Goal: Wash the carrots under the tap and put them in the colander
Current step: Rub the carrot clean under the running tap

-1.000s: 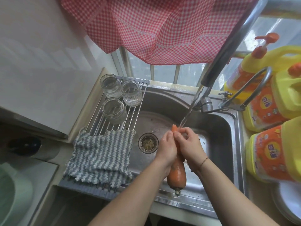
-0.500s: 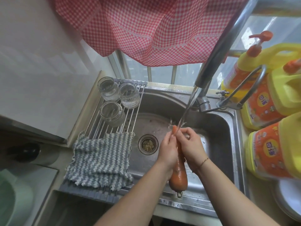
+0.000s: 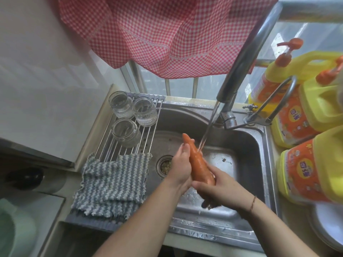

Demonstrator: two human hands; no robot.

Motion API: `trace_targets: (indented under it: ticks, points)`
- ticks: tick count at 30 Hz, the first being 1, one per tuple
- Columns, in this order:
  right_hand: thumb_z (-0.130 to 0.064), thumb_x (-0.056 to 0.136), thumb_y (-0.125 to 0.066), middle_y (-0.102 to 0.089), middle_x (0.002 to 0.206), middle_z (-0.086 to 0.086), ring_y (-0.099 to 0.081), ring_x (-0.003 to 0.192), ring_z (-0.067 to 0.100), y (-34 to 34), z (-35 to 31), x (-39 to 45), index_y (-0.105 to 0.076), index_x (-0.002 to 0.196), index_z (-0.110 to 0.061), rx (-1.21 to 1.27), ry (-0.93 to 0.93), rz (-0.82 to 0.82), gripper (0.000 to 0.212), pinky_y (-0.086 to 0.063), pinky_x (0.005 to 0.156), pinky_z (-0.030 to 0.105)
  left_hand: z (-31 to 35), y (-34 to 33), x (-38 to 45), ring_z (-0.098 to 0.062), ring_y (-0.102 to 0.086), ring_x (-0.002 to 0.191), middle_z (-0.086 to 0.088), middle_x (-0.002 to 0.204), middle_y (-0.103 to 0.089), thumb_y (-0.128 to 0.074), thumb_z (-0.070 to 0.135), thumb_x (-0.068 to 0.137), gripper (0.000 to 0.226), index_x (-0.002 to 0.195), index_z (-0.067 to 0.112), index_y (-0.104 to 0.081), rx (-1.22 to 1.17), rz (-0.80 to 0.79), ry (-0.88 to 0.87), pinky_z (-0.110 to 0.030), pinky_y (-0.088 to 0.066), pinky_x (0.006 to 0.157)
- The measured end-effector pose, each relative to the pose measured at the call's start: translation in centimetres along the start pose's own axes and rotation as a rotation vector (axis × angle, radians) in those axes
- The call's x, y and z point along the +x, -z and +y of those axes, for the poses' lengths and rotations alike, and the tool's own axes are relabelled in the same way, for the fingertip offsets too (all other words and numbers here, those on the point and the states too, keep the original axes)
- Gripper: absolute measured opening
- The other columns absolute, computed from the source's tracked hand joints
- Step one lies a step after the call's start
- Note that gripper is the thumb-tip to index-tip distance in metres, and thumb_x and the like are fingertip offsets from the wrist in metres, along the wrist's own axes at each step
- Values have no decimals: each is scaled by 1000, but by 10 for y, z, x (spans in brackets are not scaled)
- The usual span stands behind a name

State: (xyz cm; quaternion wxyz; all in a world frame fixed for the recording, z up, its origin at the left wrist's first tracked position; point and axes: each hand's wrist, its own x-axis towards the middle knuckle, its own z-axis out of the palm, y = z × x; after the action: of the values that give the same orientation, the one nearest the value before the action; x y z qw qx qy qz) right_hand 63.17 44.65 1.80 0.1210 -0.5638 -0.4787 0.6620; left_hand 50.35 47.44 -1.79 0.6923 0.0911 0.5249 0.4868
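We hold one carrot [image 3: 199, 164] over the middle of the sink [image 3: 259, 145], slanted with its thin tip toward the upper left of the frame. A second ago both hands were bunched together near the tip, which sat right under the water. Now the right hand [image 3: 217, 188] has slid down and its grip wraps the thick lower end, while the left hand [image 3: 182, 166] lies along the upper half with fingers curled loosely round it. The stream from the tap [image 3: 239, 71] now lands on the carrot's middle, just right of the tip.

We read this as the rubbing working its way down the carrot, so the rinse of this one looks partly done, not finished. No colander is clearly in view. Left of the sink, three glasses [image 3: 128, 115] stand on a rack above a striped cloth [image 3: 111, 184]; yellow detergent bottles [image 3: 304, 115] crowd the right edge.
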Motion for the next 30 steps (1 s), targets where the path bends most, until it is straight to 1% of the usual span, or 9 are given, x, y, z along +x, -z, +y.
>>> trace_targets:
  ticks: [4,8,11,13,14,19,23,27,30]
  points:
    - [-20,67,-79,-58,72,12,-51,49,25,0,7,-3,-60,108,-7,165,-58,-32,47,-52,46,33,-1,11,-6,-20,-60,85,-12,99,-57,-41,6,104,36,140,14,-42,-154,-177,15,-34,-53,84]
    - [-14,67,-70,-54,69,16,-38,40,20,2,10,-5,-51,94,1,398,-96,-95,36,-46,41,29,-11,24,-3,-24,-61,96,-10,108,-58,-56,-2,82,65,143,16,-40,-107,-368,12,-38,-54,88]
    - [-13,69,-66,-54,72,20,-39,37,20,-1,10,-9,-51,96,2,439,-113,-120,34,-45,39,27,-21,21,-3,-22,-64,93,-8,103,-63,-62,7,91,49,136,14,-45,119,-245,-70,-36,-55,84]
    - [-11,69,-66,-59,68,17,-47,38,25,-11,10,-12,-53,94,5,281,-113,-32,32,-43,39,26,-26,12,-2,-18,-64,75,-9,91,-61,-56,17,101,18,116,9,-51,268,-87,-152,-31,-55,68]
    - [-9,72,-66,-60,65,15,-50,39,27,-18,10,-12,-54,91,5,212,-101,20,27,-42,39,25,-26,8,-2,-17,-62,67,-8,85,-58,-52,23,103,14,106,9,-52,280,-40,-171,-29,-53,61]
    - [-6,78,-64,-60,58,10,-53,38,28,-30,9,-10,-56,87,6,81,-47,164,17,-39,39,25,-11,-4,-1,-15,-57,49,-4,68,-57,-44,47,103,37,94,12,-52,152,3,-4,-26,-50,49]
    - [-12,71,-68,-54,58,16,-40,33,22,-20,5,-8,-54,78,3,299,-40,148,22,-35,35,24,-10,8,-2,-16,-63,72,-9,94,-55,-48,19,104,21,121,7,-47,45,-222,-16,-34,-56,68]
    - [-17,63,-66,-54,56,16,-38,32,20,-15,5,-10,-53,76,1,305,-17,114,27,-32,35,21,-5,26,-4,-25,-61,91,-11,109,-50,-50,-4,85,63,143,15,-36,-97,-457,42,-39,-53,88]
    - [-18,64,-66,-55,54,14,-42,33,23,-16,7,-11,-53,79,1,232,8,116,28,-33,37,23,-3,33,-4,-27,-60,98,-12,113,-47,-47,-11,78,75,148,9,-30,-97,-530,58,-41,-52,92]
